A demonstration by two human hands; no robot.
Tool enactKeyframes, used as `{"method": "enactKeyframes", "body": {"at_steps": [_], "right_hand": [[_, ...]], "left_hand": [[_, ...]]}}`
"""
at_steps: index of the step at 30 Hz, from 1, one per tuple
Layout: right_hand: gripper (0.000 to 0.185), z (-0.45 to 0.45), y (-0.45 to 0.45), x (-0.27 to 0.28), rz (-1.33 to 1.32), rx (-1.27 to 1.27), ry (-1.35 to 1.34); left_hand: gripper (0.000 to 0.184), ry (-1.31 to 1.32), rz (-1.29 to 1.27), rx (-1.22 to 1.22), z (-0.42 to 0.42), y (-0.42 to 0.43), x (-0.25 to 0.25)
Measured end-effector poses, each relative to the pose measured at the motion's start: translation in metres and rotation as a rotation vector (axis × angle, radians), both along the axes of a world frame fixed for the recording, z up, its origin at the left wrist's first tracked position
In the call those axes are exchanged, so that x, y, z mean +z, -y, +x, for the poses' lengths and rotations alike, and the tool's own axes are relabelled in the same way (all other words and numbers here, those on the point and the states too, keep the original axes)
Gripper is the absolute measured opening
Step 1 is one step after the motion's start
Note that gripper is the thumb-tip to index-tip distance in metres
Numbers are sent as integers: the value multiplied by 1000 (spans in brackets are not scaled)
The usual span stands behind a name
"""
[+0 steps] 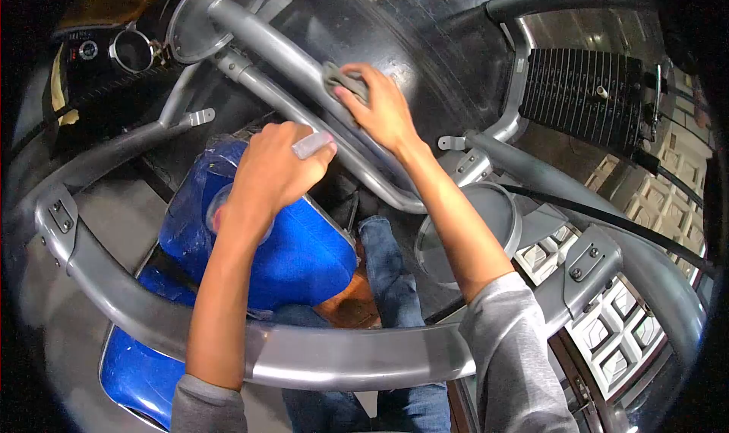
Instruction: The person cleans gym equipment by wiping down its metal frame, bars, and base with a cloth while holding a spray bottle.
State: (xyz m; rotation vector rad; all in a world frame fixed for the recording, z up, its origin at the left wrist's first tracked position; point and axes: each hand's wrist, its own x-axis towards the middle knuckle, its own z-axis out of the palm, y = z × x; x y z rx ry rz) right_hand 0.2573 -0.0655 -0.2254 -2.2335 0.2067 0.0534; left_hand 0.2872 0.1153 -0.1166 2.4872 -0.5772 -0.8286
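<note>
My right hand [383,112] grips a crumpled grey-green cloth [343,83], pressed against the upper grey metal tube [285,47]. My left hand [279,163] is closed around a small pale, flat-sided block [312,144], whose material I cannot make out. It hovers over the blue padded seat [292,254], close to the lower grey tube [275,99]. Both tubes run diagonally from a round grey plate [199,19] at the upper left. Behind my left forearm, a clear round plastic item on the seat is partly hidden.
A curved silver-grey frame bar [357,353] crosses in front of my legs. A round grey disc [469,232] sits below my right forearm. At the right are a black ribbed stack [581,99] and white patterned panels [619,330]. A second blue pad [140,372] lies lower left.
</note>
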Motion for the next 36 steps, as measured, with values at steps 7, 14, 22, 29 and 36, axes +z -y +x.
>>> {"method": "enactKeyframes", "body": {"at_steps": [7, 14, 22, 29, 36], "right_hand": [[33, -32, 32, -12, 38, 30, -7], [36, -126, 45, 23, -139, 39, -62], [47, -24, -18, 23, -319, 70, 60], [44, -25, -13, 32, -554, 335, -24], [31, -136, 23, 45, -812, 512, -235]], "left_hand": [[34, -22, -158, 177, 3, 6, -3], [34, -125, -230, 276, 13, -6, -8], [32, -255, -174, 331, 29, -20, -3], [38, -283, -126, 381, 36, -29, -4], [32, -256, -167, 360, 32, -25, 2]]}}
